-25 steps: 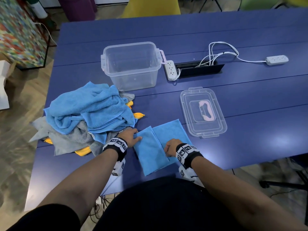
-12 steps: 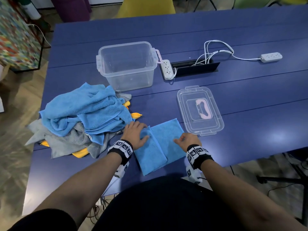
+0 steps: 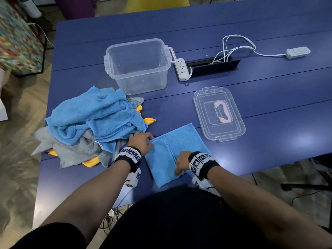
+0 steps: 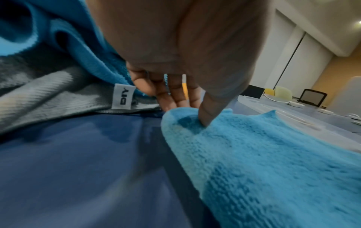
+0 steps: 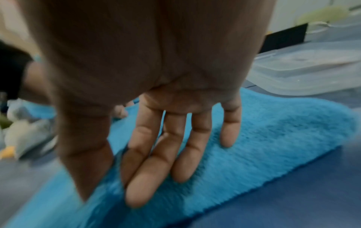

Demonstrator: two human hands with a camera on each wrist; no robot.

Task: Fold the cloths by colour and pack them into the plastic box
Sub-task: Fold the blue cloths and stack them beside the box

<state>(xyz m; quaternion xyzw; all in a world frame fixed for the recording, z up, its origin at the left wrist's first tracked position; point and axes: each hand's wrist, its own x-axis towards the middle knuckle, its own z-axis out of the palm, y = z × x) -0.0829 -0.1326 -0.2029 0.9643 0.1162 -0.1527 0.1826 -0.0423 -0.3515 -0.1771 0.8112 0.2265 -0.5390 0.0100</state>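
Observation:
A light blue cloth [image 3: 181, 141] lies folded flat near the table's front edge, one flap lapped over the other. My left hand [image 3: 142, 141] is at its far left corner. In the left wrist view the thumb digs into the top of the cloth [image 4: 273, 169] and the fingers [image 4: 175, 95] reach down behind its edge, pinching that corner. My right hand [image 3: 179, 164] lies on the near middle with straight fingers [image 5: 156, 169] pressed flat on the cloth [image 5: 283, 138]. The clear plastic box [image 3: 143, 83] stands empty further back.
A heap of blue cloths [image 3: 93, 119], grey cloths [image 3: 77, 150] and yellow cloths [image 3: 149, 120] lies left of my hands. The box lid [image 3: 197, 108] lies flat to the right. Two power strips [image 3: 182, 69] [image 3: 298, 52] and a cable slot [image 3: 213, 64] sit behind.
My right hand went out to the cloth's right side, then came back to its near middle. My left hand stayed at the far left corner.

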